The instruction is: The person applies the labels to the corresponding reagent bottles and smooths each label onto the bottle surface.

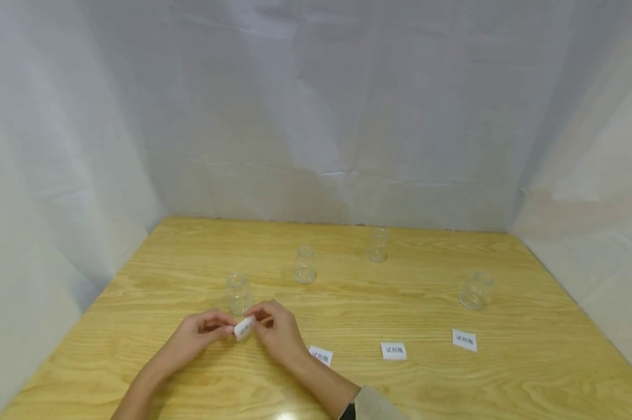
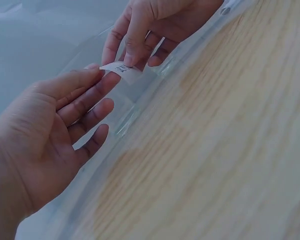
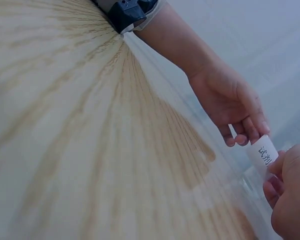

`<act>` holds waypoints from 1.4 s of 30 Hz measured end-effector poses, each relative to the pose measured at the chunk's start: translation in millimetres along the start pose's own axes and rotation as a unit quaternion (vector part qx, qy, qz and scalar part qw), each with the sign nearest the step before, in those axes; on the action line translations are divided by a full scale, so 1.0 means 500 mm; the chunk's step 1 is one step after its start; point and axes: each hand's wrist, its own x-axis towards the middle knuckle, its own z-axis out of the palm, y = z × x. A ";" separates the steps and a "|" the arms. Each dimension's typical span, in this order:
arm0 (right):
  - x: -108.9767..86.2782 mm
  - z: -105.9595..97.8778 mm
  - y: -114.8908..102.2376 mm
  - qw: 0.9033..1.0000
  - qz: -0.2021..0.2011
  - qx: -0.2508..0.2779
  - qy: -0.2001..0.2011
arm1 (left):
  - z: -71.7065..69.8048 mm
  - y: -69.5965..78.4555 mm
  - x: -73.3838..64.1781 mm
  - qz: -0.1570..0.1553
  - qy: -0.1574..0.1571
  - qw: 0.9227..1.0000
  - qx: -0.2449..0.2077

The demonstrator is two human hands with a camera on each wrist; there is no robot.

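Observation:
Both hands hold one small white paper label with printed black characters, just in front of the leftmost glass jar. My left hand pinches its left end between thumb and index finger, the other fingers loosely spread in the left wrist view. At the opposite end, my right hand pinches the label with thumb and fingertips. The label bends slightly between them in the right wrist view, its print facing that camera. Part of the jar's base is hidden behind the hands.
Farther back stand two clear glass jars, one mid-table and one near the rear edge. Another jar is at the right. Three printed labels lie along the front: one partly behind the right forearm, one central, one right.

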 end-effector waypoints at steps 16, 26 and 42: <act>0.000 0.002 -0.005 0.999 -0.020 0.046 0.010 | 0.000 0.003 -0.001 0.055 -0.011 0.998 -0.023; -0.005 0.000 -0.006 0.997 -0.040 0.044 -0.054 | 0.006 0.007 -0.002 0.087 0.004 0.996 -0.010; -0.010 -0.009 -0.025 0.994 -0.079 0.026 -0.073 | 0.015 0.019 -0.005 0.069 0.034 0.996 0.049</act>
